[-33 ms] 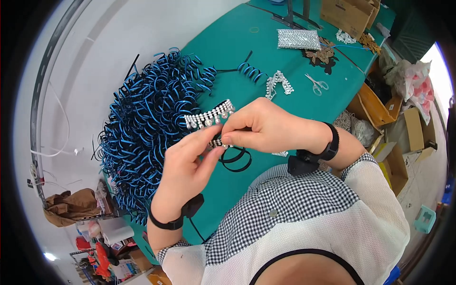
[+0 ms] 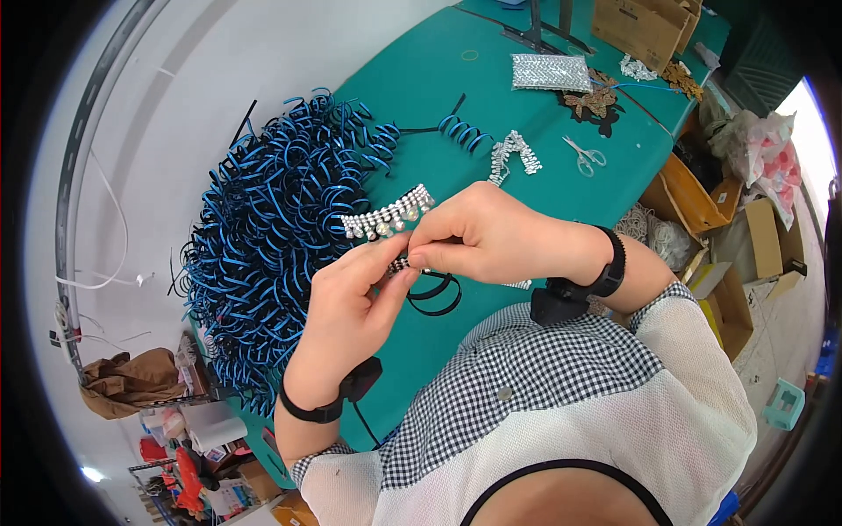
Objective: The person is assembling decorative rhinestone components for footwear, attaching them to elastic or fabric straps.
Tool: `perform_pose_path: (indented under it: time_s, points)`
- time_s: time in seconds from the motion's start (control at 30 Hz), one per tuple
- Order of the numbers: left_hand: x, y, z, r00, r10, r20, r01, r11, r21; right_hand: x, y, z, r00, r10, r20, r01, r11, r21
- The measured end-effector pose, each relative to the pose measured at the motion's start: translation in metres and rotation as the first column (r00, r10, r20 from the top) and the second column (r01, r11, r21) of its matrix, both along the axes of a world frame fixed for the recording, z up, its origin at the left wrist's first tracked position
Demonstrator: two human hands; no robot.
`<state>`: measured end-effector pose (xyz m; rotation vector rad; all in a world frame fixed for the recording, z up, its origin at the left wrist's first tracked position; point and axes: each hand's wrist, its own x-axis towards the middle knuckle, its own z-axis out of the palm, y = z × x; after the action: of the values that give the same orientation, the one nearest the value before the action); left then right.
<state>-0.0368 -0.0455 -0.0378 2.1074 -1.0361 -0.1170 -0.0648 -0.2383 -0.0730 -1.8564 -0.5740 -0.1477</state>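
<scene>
A silvery beaded trim [image 2: 386, 216], arched over the green table [image 2: 421, 79]. Apparently clamped at its near part between thumb and fingers of the left hand [image 2: 351, 298]; pinched there too in the right hand [image 2: 482, 232]. Just below, a black loop [image 2: 457, 296]. Shows a slight change since a moment ago: left hand closer to the right, trim tilted differently; looks like mere adjustment, leaves the work at the same stage. Leftward, heaped blue-and-black coils [image 2: 263, 228]; farther off, scissors [image 2: 584, 156].

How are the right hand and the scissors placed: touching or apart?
Apart: the head view plainly shows green table between the right hand and the scissors.
</scene>
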Motion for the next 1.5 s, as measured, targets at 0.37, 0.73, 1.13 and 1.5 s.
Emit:
perform_pose_path:
  time_s: [0.37,0.73,1.13,1.5]
  points:
    - [0.007,0.015,0.009,0.993,-0.036,-0.111,0.050,0.991,0.125,-0.020,-0.023,0.019,0.914,0.062,-0.401,-0.047,0.998,0.048]
    - [0.011,0.041,0.028,0.975,0.080,-0.208,-0.073,0.996,0.045,-0.012,-0.041,-0.002,0.829,0.258,-0.496,-0.266,0.962,0.057]
    - [0.015,0.054,0.036,0.949,0.125,-0.288,-0.154,0.985,-0.081,-0.021,-0.031,0.021,0.982,0.113,-0.154,-0.092,0.987,0.135]
    - [0.007,0.050,0.036,0.978,0.064,-0.198,-0.097,0.982,-0.161,-0.013,-0.018,0.016,0.992,0.062,0.110,-0.063,0.998,0.005]
